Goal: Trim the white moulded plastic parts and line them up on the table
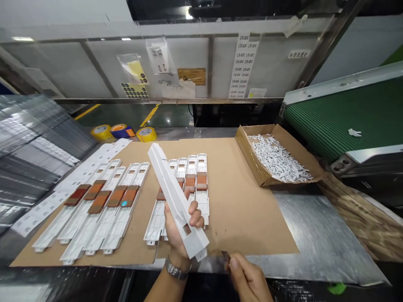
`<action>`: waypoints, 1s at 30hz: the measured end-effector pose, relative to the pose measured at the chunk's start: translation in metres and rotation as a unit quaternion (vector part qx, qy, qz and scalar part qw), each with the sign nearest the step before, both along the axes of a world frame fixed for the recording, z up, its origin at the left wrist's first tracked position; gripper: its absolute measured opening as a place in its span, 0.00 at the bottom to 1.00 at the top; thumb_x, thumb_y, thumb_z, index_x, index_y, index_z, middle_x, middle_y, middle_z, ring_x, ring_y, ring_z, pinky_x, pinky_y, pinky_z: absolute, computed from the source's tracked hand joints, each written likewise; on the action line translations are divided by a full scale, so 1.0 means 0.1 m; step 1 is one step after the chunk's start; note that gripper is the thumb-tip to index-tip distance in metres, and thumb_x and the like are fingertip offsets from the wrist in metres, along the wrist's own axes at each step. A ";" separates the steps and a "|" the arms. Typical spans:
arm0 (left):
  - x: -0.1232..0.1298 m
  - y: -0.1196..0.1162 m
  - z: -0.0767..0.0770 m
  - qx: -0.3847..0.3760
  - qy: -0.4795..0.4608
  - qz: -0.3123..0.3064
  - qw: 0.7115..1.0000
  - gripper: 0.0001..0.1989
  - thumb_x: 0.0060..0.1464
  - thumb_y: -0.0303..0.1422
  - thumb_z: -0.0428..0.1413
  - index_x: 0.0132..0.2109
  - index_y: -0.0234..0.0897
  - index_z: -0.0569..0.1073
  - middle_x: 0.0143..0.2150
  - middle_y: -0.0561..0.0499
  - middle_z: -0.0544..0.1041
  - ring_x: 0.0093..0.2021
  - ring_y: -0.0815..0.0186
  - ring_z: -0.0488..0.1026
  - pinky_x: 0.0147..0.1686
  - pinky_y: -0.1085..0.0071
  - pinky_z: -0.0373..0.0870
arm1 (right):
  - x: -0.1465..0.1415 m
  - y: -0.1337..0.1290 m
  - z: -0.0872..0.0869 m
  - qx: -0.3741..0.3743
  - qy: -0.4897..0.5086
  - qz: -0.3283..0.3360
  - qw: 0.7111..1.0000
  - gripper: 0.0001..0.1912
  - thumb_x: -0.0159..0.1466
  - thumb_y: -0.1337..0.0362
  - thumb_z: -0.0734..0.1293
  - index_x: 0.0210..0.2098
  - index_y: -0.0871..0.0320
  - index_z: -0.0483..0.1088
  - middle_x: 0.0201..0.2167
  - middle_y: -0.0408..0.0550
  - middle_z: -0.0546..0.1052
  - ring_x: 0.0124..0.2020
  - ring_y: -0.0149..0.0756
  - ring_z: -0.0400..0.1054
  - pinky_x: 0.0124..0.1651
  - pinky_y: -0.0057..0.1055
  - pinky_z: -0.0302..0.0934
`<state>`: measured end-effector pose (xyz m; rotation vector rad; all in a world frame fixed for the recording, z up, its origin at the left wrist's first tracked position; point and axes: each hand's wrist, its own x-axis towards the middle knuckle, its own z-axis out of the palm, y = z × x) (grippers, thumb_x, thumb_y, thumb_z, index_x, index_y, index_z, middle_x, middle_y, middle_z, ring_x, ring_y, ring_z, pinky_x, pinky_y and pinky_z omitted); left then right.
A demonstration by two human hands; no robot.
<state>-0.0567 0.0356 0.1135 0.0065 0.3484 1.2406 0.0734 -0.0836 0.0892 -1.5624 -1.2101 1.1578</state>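
My left hand is wrapped round a long white plastic strip with a small rectangular cutout near its lower end. It is held tilted above the cardboard sheet. Lower right of it, my right hand pinches a small dark pointed piece, apart from the strip; it looks like a blade, but its kind is unclear. Behind the left hand lie several similar white strips, each crossed by a reddish-brown block. A second group of white strips with brown blocks lies to the left.
A cardboard box of small white plastic pieces stands at the right. Beyond it runs a green conveyor belt. Tape rolls sit at the back left, near printed label sheets. Cardboard covers part of the metal table.
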 end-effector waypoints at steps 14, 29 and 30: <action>0.03 -0.08 -0.17 0.061 -0.154 -0.010 0.986 0.23 0.62 0.46 0.38 0.54 0.40 0.66 0.24 0.58 0.65 0.18 0.81 0.66 0.18 0.85 0.63 | -0.12 0.04 0.12 0.101 -0.120 0.076 0.985 0.18 0.69 0.58 0.52 0.24 0.56 0.56 0.17 0.38 0.62 0.19 0.26 0.54 0.24 0.24 0.46; 0.08 -0.11 -0.12 0.040 -0.149 -0.015 0.988 0.21 0.60 0.46 0.42 0.52 0.41 0.69 0.23 0.58 0.64 0.16 0.83 0.63 0.16 0.88 0.59 | -0.11 0.03 0.11 0.068 -0.124 0.109 0.984 0.18 0.69 0.57 0.51 0.24 0.55 0.56 0.18 0.39 0.62 0.19 0.27 0.54 0.24 0.25 0.46; 0.08 -0.11 -0.13 0.042 -0.150 -0.016 0.988 0.21 0.60 0.46 0.42 0.52 0.41 0.68 0.23 0.58 0.64 0.16 0.83 0.63 0.16 0.88 0.59 | -0.10 0.03 0.11 0.067 -0.126 0.108 0.984 0.18 0.69 0.57 0.51 0.24 0.55 0.55 0.18 0.39 0.62 0.19 0.27 0.53 0.24 0.25 0.45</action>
